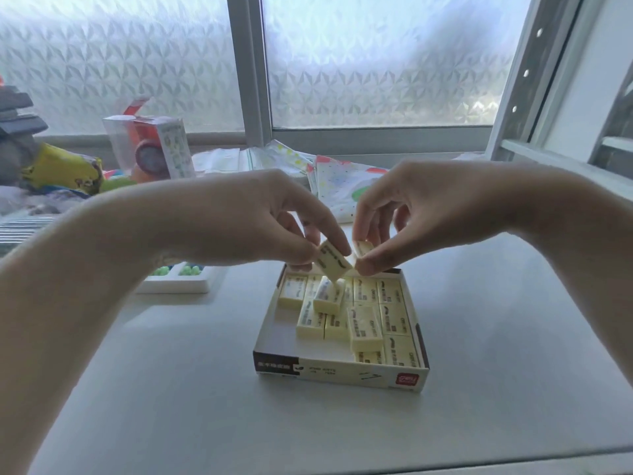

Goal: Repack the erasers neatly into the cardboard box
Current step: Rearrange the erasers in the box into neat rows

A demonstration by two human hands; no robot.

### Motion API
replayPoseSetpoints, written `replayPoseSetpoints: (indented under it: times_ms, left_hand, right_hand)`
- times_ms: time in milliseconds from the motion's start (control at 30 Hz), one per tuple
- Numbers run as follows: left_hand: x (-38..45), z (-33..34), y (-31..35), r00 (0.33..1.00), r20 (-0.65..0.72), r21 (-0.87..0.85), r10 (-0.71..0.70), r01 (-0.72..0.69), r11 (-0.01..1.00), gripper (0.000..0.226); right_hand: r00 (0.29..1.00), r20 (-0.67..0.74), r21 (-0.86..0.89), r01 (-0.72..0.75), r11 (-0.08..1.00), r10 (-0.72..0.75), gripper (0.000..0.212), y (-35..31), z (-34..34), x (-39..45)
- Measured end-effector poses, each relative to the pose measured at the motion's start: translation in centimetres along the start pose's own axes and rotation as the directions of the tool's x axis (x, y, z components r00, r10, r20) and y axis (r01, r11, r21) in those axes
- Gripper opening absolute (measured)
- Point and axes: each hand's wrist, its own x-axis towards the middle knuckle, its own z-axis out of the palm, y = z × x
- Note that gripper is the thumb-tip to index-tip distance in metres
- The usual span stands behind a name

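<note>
An open cardboard box (340, 371) sits on the white table, holding several pale yellow erasers (364, 327). Those on the right lie flat in rows; those on the left are loose, and one (328, 294) lies tilted on top of others. My left hand (260, 221) pinches a tilted eraser (332, 262) just above the box's far edge. My right hand (407, 214) pinches another eraser (363, 249) beside it, mostly hidden by the fingers. The two held erasers nearly touch.
A white tray (178, 281) with green pieces lies left of the box under my left forearm. Patterned paper bags (342, 186), a clear box with a toy (154, 149) and colourful clutter (61, 173) line the windowsill behind. A white frame (534, 97) leans at right.
</note>
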Motion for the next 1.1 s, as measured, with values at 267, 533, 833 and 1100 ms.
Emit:
replayPoseSetpoints:
  times_ms: [267,533,833,1100]
  left_hand:
    - [0.1,0.0,-0.2,0.996,0.048,0.124,-0.070,0.063,0.990,0.013]
    - [-0.1,0.3,0.7,0.999,0.027,0.159,-0.018,0.013,0.987,0.010]
    - [-0.9,0.5,1.1,0.997,0.072,0.269,-0.016,-0.004,0.963,0.025]
    - [-1.5,0.5,2.3,0.994,0.083,0.361,-0.075,0.041,0.932,0.030]
  right_hand:
    - [0.997,0.058,0.057,0.042,0.997,-0.046,0.024,-0.5,0.2,-0.2]
    - [0.997,0.076,0.031,0.031,0.999,-0.033,0.023,-0.7,0.5,0.1]
    - [0.996,0.092,0.011,-0.002,1.000,0.001,0.023,-0.9,0.6,0.0]
    - [0.996,0.092,0.013,0.006,1.000,-0.007,0.021,-1.1,0.6,0.0]
